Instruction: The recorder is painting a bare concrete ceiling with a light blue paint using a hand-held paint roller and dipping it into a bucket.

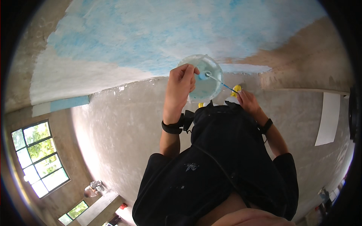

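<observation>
A round translucent bucket with pale bluish liquid in it sits below my hands, in front of my feet. My right hand is closed around the end of a thin-handled paint roller, blue along part of its shaft. The roller's small bluish head lies inside the bucket, near the liquid. Above the bucket's left side, my left hand is curled into a fist. Whatever its fingers may hold is hidden from this side. Both wrists wear black bands.
Ahead stands a wall painted in patchy light blue and white, with bare brown plaster at its right. Yellow-and-white shoes are under me on the grey floor. A white panel lies right; windows are left.
</observation>
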